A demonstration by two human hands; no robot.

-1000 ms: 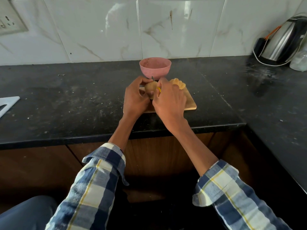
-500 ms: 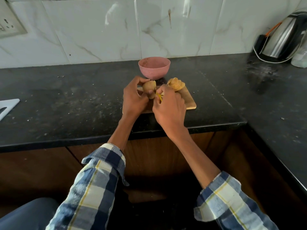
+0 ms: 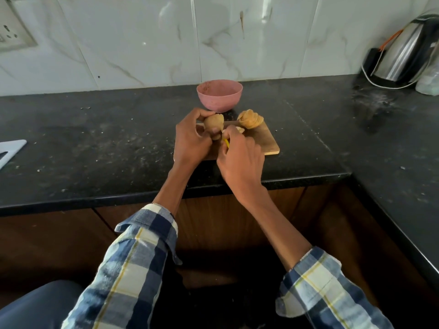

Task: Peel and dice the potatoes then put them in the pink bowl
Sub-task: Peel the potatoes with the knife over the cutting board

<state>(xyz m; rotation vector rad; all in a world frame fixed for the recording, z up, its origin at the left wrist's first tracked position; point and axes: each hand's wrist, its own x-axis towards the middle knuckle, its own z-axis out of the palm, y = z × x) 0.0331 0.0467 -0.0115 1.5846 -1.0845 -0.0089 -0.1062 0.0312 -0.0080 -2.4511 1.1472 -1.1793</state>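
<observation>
My left hand (image 3: pixel 191 141) grips a brown potato (image 3: pixel 213 122) above the near left part of a wooden cutting board (image 3: pixel 267 142). My right hand (image 3: pixel 241 160) holds a yellow-handled peeler (image 3: pixel 226 142) against the potato's right side; most of the tool is hidden in my fist. A second potato (image 3: pixel 250 119), with curled peel around it, lies on the board's far right corner. The pink bowl (image 3: pixel 219 95) stands just behind the board and looks empty.
The board lies on a dusty black counter (image 3: pixel 95 143) that runs left and wraps round on the right. A steel kettle (image 3: pixel 408 51) with a cord stands in the far right corner. A white object (image 3: pixel 9 150) lies at the left edge.
My right hand has drawn back toward me along the potato, uncovering more of it. The left hand has turned the potato a little.
</observation>
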